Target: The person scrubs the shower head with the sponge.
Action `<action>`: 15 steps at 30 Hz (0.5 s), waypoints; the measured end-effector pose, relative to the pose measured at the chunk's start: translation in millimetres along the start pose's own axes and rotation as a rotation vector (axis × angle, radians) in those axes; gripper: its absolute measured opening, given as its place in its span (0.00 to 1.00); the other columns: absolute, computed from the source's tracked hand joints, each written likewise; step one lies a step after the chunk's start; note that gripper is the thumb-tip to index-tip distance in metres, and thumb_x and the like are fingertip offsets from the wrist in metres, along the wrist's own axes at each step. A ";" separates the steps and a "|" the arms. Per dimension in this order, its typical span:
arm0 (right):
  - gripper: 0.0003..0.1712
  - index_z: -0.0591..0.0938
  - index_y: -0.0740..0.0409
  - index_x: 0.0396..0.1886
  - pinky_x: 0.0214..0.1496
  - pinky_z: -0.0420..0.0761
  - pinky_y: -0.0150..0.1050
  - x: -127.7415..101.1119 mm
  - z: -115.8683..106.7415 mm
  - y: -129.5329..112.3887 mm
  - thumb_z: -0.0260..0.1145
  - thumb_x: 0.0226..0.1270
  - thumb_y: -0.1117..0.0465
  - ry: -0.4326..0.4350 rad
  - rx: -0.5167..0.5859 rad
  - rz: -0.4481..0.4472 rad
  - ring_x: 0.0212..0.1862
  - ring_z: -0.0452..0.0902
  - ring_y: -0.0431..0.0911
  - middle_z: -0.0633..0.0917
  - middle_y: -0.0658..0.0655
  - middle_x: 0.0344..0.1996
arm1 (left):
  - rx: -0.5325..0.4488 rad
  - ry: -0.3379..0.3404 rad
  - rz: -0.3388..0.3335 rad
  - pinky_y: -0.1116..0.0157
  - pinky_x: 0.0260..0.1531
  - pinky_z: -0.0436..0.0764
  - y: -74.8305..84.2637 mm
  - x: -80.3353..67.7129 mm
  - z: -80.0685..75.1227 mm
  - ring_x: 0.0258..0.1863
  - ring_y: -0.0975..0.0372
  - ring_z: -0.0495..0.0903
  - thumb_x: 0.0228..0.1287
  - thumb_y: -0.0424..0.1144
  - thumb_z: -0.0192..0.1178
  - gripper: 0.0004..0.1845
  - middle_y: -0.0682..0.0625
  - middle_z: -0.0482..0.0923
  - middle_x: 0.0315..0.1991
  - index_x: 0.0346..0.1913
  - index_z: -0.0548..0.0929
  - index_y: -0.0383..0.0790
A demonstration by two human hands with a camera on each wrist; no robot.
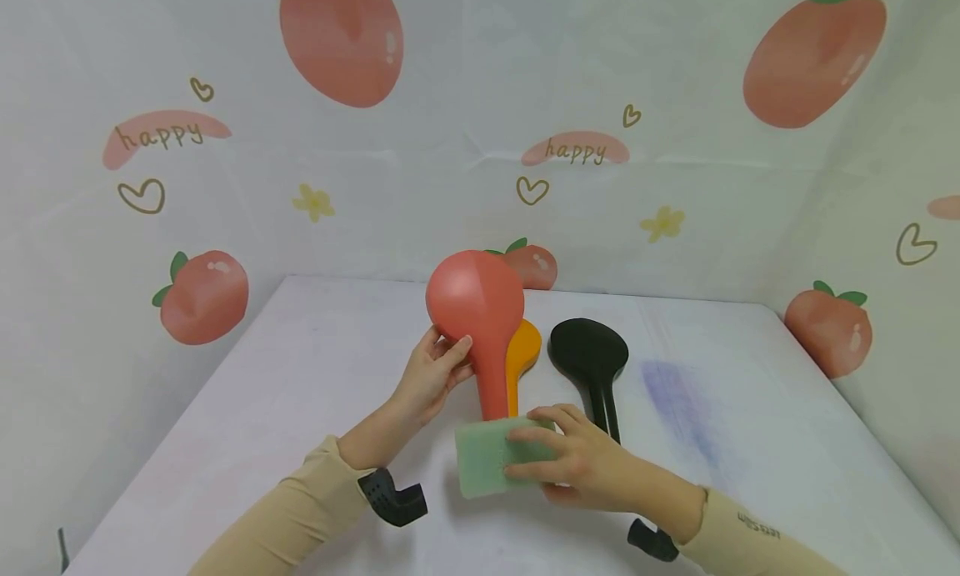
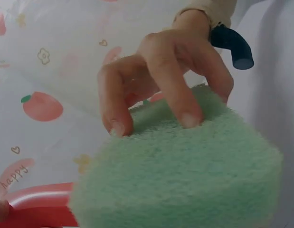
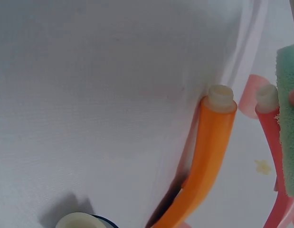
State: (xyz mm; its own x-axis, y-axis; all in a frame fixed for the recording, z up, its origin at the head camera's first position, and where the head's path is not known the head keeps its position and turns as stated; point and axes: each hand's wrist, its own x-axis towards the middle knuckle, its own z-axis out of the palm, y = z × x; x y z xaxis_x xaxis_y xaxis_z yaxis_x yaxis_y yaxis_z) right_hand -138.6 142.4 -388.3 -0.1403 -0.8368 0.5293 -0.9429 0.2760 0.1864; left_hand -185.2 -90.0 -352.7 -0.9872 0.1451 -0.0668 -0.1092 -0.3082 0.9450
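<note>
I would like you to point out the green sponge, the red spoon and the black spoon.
green sponge [image 1: 483,463], head view, on its bare left half.
red spoon [image 1: 475,297], head view, on the middle of its round bowl.
black spoon [image 1: 588,355], head view, on its bowl.

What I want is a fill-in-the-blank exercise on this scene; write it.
1. The left hand holds the red spoon; just behind it shows an ____ one.
2. The right hand grips a sponge of ____ colour at the red spoon's handle.
3. The black spoon lies to the ____ of the red spoon.
Missing words: orange; green; right.
</note>
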 end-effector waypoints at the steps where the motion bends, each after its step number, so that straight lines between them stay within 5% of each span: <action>1: 0.31 0.81 0.37 0.48 0.52 0.74 0.44 0.1 -0.4 -0.1 0.75 0.38 0.60 -0.001 0.002 -0.009 0.54 0.69 0.52 0.77 0.50 0.52 | -0.001 0.004 0.000 0.69 0.43 0.83 -0.1 0.3 0.0 0.39 0.66 0.78 0.69 0.30 0.48 0.22 0.49 0.69 0.43 0.64 0.59 0.36; 6: 0.24 0.81 0.39 0.47 0.50 0.75 0.46 1.8 -3.9 5.8 0.69 0.45 0.60 0.045 -0.029 -0.010 0.53 0.70 0.53 0.78 0.52 0.52 | -0.013 0.009 -0.018 0.69 0.43 0.83 0.0 0.0 -0.8 0.39 0.65 0.79 0.69 0.30 0.49 0.23 0.49 0.70 0.43 0.65 0.59 0.35; 15: 0.14 0.84 0.43 0.43 0.47 0.74 0.53 8.7 -10.6 23.3 0.53 0.63 0.55 0.172 -0.094 0.178 0.51 0.69 0.58 0.78 0.58 0.50 | 0.004 -0.012 -0.057 0.76 0.37 0.82 1.6 -7.3 3.6 0.35 0.69 0.79 0.69 0.30 0.49 0.24 0.50 0.72 0.44 0.66 0.60 0.35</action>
State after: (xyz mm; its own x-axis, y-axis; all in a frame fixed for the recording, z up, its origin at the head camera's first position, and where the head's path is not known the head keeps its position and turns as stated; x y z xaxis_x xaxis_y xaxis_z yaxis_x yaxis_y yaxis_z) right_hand -158.6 146.6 -370.6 -0.2410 -0.6805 0.6920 -0.8746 0.4613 0.1491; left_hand -177.8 -88.1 -349.5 -0.9780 0.1732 -0.1166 -0.1646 -0.2959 0.9409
